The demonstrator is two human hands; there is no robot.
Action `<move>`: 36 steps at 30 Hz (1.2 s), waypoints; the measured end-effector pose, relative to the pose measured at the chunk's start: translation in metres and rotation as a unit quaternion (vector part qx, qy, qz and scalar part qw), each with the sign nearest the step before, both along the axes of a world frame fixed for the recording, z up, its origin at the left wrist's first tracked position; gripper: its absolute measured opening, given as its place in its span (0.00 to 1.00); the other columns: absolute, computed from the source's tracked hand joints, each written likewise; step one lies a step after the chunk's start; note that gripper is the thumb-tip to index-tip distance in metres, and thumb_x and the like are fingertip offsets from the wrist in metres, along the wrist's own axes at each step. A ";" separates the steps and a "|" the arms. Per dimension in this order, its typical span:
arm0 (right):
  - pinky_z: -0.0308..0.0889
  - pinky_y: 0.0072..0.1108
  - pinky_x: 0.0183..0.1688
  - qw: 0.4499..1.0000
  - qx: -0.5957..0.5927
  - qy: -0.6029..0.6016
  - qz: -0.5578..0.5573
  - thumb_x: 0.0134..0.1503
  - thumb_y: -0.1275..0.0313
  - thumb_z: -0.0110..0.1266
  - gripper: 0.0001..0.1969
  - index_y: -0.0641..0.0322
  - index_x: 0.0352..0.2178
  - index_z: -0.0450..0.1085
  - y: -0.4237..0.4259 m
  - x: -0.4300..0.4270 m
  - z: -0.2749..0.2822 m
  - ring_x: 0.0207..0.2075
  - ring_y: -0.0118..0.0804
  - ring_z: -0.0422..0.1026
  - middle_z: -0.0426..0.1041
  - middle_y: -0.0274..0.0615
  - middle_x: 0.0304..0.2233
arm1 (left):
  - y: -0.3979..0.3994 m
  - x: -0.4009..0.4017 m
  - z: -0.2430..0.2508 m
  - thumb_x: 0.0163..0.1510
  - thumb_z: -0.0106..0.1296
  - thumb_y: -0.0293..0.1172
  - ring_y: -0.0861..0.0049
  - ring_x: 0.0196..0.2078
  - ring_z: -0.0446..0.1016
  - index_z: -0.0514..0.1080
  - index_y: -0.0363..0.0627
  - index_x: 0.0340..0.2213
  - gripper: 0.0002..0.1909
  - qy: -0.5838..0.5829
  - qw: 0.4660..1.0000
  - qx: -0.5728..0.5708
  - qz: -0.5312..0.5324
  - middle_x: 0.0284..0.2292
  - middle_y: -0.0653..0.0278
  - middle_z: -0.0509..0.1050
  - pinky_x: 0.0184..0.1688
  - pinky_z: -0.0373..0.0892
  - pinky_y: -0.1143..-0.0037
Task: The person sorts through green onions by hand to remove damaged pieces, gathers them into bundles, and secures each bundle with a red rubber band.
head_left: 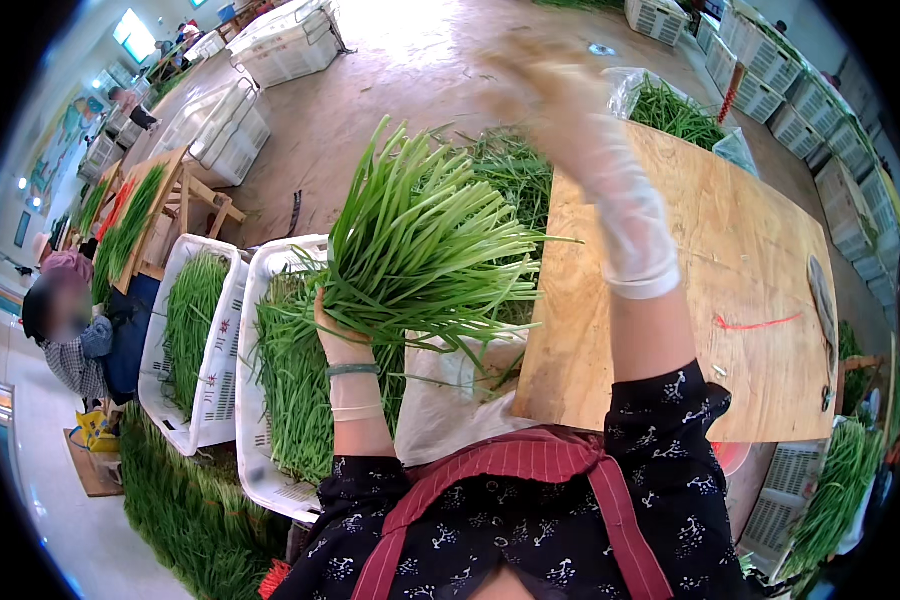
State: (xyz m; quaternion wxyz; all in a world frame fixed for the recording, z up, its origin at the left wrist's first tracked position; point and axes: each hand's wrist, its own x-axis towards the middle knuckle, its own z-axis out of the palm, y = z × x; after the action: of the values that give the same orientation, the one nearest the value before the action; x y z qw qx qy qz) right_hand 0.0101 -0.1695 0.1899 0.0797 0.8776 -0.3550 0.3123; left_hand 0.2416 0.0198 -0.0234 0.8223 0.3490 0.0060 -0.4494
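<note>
My left hand (343, 328), in a thin translucent glove with a bangle over the wrist, grips a large bunch of long flat green leaves (427, 247), probably Chinese chives. The pale cut ends fan out to the right. Below the bunch, a white plastic crate (251, 450) holds more such greens. My right hand (540, 97), gloved too, is raised beyond the wooden board (645, 360) and badly blurred; its fingers cannot be made out, nor whether it holds anything. On the board lie a red tie (757, 324) and a grey cloth-like strip (823, 300).
Another crate of greens (232, 352) stands at the left, with bundled greens (187, 495) on the floor. Loose leaves (514, 169) lie beyond the board's left edge. A person (75, 322) sits at far left beside another table. Stacked crates (810, 105) line the right wall.
</note>
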 end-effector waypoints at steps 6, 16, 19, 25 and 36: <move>0.50 0.30 0.55 0.960 0.185 0.101 0.183 0.55 0.56 0.42 0.18 0.54 0.35 0.72 0.019 0.048 0.021 0.42 0.33 0.69 0.74 0.38 0.35 | 0.010 -0.002 0.002 0.52 0.38 0.45 0.61 0.38 0.69 0.66 0.43 0.41 0.21 -0.017 1.000 -0.024 -0.007 0.39 0.58 0.70 0.41 0.67 0.62; 0.61 0.25 0.48 0.924 0.305 -0.133 0.189 0.47 0.52 0.52 0.26 0.62 0.41 0.68 -0.006 0.022 0.014 0.43 0.36 0.68 0.70 0.45 0.40 | 0.012 0.000 -0.002 0.52 0.40 0.46 0.62 0.37 0.70 0.68 0.43 0.39 0.20 0.013 1.000 -0.005 -0.021 0.37 0.58 0.71 0.40 0.68 0.62; 0.62 0.26 0.47 0.934 0.309 0.020 0.176 0.43 0.50 0.55 0.28 0.59 0.41 0.69 0.015 0.038 0.014 0.43 0.38 0.69 0.70 0.46 0.41 | 0.011 0.002 -0.004 0.51 0.40 0.45 0.62 0.37 0.70 0.68 0.43 0.38 0.20 0.020 1.000 -0.014 -0.020 0.36 0.58 0.71 0.40 0.68 0.62; 0.66 0.20 0.37 0.909 0.365 -0.041 0.199 0.46 0.53 0.53 0.21 0.62 0.28 0.74 0.009 0.047 0.008 0.29 0.29 0.71 0.74 0.40 0.26 | 0.009 -0.008 0.015 0.51 0.42 0.44 0.63 0.36 0.70 0.69 0.43 0.37 0.19 0.015 1.000 -0.011 -0.018 0.36 0.58 0.71 0.39 0.68 0.64; 0.64 0.20 0.39 0.875 0.373 -0.248 0.185 0.47 0.57 0.55 0.24 0.57 0.44 0.67 -0.028 -0.010 -0.010 0.33 0.28 0.68 0.72 0.39 0.37 | 0.006 -0.011 0.020 0.50 0.43 0.43 0.62 0.36 0.71 0.69 0.44 0.37 0.18 0.013 0.999 -0.012 -0.043 0.35 0.58 0.72 0.39 0.68 0.63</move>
State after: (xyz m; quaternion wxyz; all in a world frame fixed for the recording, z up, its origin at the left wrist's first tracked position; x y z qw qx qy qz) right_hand 0.0002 -0.1971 0.1804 -0.4036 0.7855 -0.2840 0.3735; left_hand 0.2304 0.0261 -0.0035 0.8060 0.3330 -0.0035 -0.4894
